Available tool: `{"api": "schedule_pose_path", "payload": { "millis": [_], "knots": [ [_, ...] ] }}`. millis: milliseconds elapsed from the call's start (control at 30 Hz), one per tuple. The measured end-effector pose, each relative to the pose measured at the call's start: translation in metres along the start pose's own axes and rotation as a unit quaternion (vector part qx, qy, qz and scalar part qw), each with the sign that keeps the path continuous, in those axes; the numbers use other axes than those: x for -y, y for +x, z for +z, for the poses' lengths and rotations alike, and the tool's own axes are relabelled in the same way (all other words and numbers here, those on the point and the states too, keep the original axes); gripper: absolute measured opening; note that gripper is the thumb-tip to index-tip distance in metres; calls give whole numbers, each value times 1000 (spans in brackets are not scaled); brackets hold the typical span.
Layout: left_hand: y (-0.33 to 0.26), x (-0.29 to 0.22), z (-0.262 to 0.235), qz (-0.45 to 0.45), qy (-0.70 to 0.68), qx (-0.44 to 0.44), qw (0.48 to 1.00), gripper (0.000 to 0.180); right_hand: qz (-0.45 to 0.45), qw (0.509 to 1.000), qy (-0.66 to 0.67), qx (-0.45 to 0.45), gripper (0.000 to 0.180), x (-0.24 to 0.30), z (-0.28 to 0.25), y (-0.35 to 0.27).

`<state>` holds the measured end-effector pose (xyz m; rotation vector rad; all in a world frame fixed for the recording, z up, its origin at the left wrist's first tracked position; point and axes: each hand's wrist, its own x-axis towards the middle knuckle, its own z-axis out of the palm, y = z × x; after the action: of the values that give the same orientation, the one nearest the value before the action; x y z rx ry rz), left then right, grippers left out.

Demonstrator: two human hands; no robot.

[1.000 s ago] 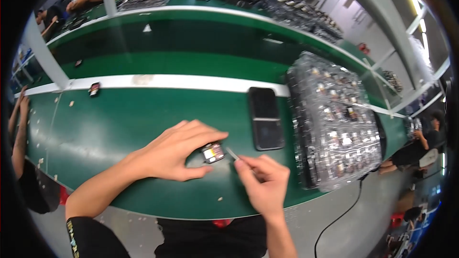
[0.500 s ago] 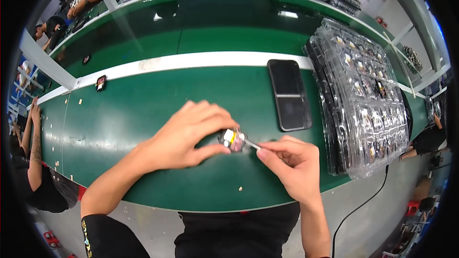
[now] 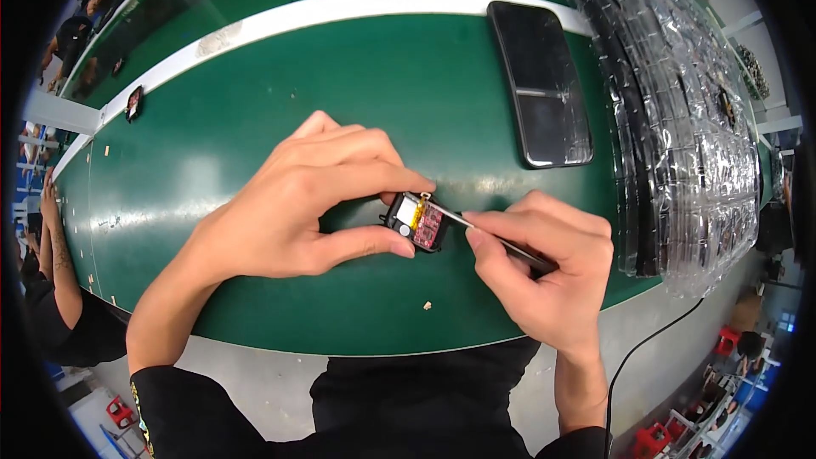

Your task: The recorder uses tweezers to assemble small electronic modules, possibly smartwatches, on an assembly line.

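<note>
My left hand (image 3: 297, 204) pinches a small black square-shaped device (image 3: 440, 242) between thumb and fingers, just above the green table. Its open face shows a red circuit board (image 3: 430, 226), a white patch (image 3: 410, 208), yellow tape and a round silvery part. Held like a pen in my right hand (image 3: 544, 263) is a slim tool (image 3: 510, 246) with a metal tip and a dark shaft, tweezers-like. The tip reaches the device's upper edge, beside a small pale-rimmed piece near my left fingertip. Whether it grips that piece I cannot tell.
A black phone-like slab (image 3: 548, 89) lies beyond my right hand. Stacked clear plastic trays (image 3: 688, 136) with small parts stand at the right. Another small black device (image 3: 134, 104) sits far left by the white rail (image 3: 340, 7). A co-worker's arm (image 3: 59, 246) rests at the left edge.
The view has tipped down and closer to the table. The device's face now shows more fully, and the tool's tip has shifted to its upper edge.
</note>
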<state>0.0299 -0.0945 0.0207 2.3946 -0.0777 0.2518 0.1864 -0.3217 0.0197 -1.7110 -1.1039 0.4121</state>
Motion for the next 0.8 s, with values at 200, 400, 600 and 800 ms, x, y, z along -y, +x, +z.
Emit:
{"api": "schedule_pose_path", "payload": {
  "millis": [200,400,600,800],
  "knots": [
    [-1,-1,2,-15,-4,1,1000,55,-5,1000,-13,-5,20,-2,1,-1],
    [0,-1,2,-9,5,0,1000,56,-8,1000,-25,-1,21,-3,0,-3],
    [2,-6,2,-18,17,-11,1000,57,-60,996,-62,-23,26,-5,-1,-4],
    [4,-4,2,-20,19,-14,1000,55,-114,985,-115,-54,33,-6,6,-5]
  ]
}}
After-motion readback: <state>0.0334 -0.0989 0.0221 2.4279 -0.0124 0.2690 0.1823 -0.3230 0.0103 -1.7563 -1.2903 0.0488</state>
